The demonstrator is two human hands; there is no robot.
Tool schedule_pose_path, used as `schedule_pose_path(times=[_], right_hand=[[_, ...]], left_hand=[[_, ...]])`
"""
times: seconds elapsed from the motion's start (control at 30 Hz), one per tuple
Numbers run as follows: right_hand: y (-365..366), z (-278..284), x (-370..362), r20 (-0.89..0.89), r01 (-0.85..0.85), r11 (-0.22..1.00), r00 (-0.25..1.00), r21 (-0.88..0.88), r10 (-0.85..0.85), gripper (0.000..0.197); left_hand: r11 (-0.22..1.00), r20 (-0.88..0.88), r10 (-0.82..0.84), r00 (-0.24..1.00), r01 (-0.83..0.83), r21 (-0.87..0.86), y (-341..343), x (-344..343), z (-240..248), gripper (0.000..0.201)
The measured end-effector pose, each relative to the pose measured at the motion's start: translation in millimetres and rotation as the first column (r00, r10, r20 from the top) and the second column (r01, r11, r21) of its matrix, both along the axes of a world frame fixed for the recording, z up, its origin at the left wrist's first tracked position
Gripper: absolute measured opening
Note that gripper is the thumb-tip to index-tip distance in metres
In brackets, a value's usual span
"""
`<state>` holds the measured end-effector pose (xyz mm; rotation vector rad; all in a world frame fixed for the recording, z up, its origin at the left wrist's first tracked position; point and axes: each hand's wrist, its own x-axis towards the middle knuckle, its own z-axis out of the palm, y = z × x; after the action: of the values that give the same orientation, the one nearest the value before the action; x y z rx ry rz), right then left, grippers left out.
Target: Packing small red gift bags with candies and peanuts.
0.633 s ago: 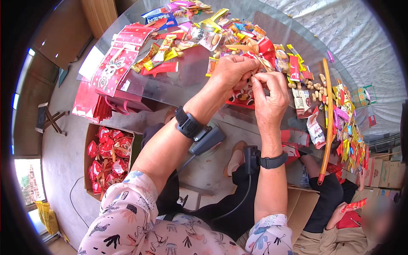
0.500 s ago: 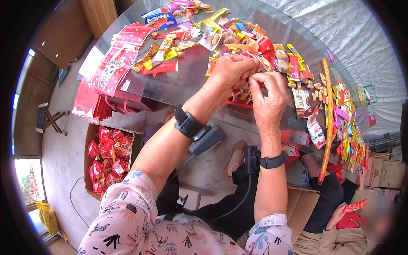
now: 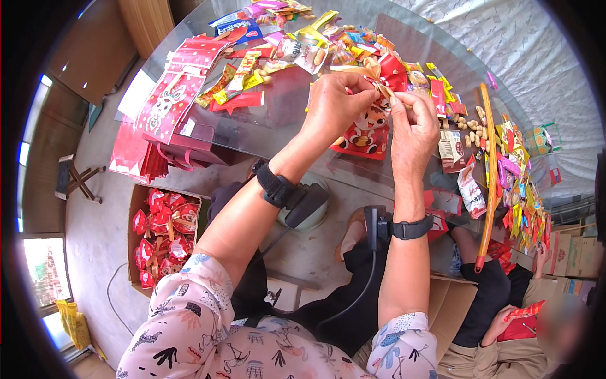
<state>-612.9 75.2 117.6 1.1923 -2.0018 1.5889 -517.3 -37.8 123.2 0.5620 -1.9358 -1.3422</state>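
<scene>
A red gift bag (image 3: 372, 136) printed with a cartoon animal lies at the near edge of the glass table, its neck gathered up. Around the neck goes a gold ribbon (image 3: 371, 67), which makes loops above it. My left hand (image 3: 341, 104) pinches the ribbon on the left side of the neck. From the right, my right hand (image 3: 413, 123) pinches the ribbon between thumb and fingers, close to the left fingertips. The knot itself is partly hidden by my fingers. Wrapped sweets (image 3: 309, 54) and peanuts lie just beyond my hands.
Flat red bags (image 3: 173, 95) are stacked on the table's left. A carton (image 3: 197, 221) of tied red bags stands below. An orange-brown stick (image 3: 487, 183) lies at right, beside peanuts (image 3: 473, 129) and more sweets (image 3: 514, 177). A co-worker's hand (image 3: 502, 322) holds a red packet at lower right.
My right hand has moved right and slightly up, still pinching, so more of the bag's printed front shows. My left hand has shifted slightly left.
</scene>
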Motion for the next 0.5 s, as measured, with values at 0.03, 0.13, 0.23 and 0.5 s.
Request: schedule_pose_path(times=[0.03,0.13,0.23,0.5], right_hand=[[-2,-1,-1,-0.004,-0.008,0.999,1.0,-0.035,0.008,0.013],[-1,-4,2,0.172,-0.008,1.0,0.985,0.005,0.007,0.012],[1,-2,7,0.384,-0.11,0.992,0.915,-0.056,0.124,0.01],[-1,1,15,0.154,-0.096,0.995,0.983,0.001,0.095,0.014]], left_hand=[[1.0,-0.012,0.006,1.0,-0.006,-0.006,1,1,1,0.014],[0.98,0.026,-0.034,0.999,0.028,0.199,2,2,2,0.009],[0.921,-0.266,-0.024,0.964,0.125,0.369,2,-3,-1,0.008],[0.99,-0.198,0.026,0.98,0.002,0.138,6,-1,1,0.028]])
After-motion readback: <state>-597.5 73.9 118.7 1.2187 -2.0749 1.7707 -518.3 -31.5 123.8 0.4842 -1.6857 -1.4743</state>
